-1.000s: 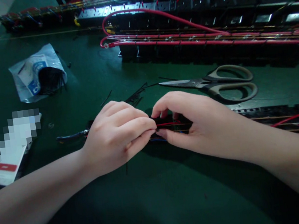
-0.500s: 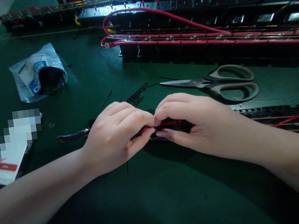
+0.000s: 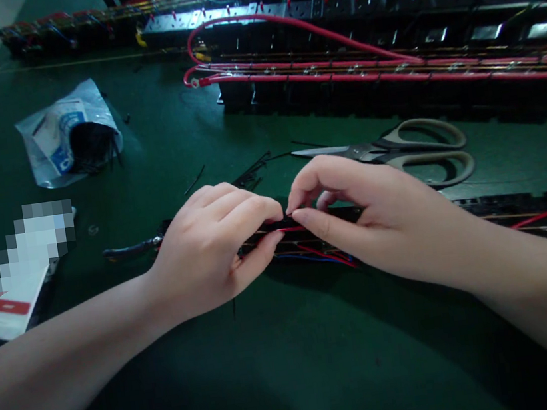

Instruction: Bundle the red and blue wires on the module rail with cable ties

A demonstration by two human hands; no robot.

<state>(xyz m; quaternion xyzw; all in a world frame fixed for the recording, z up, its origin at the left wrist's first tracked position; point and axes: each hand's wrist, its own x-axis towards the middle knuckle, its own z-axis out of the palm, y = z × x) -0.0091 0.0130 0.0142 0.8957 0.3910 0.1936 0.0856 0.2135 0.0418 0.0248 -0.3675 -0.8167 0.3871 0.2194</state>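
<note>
My left hand (image 3: 218,246) curls over a long black wired strip (image 3: 320,252), its index finger at the far side and thumb at the near side, with a red wire between them. My right hand (image 3: 366,216) pinches a small dark end, which looks like a cable tie (image 3: 289,214), between thumb and index finger just above the strip. Red and blue wires run along the strip. Most of the tie is hidden by the fingers. Loose black cable ties (image 3: 251,171) lie just beyond my left hand.
Scissors (image 3: 372,150) lie behind my right hand. At the left are an open plastic bag (image 3: 40,155) of black ties and a white card-like item (image 3: 13,313). Long wired assemblies (image 3: 362,75) with red cables span the back of the green table (image 3: 274,366).
My right hand has risen slightly and drawn back from the strip, its fingertips now pinched together above it. More red and blue wire shows beneath. My left hand has barely moved.
</note>
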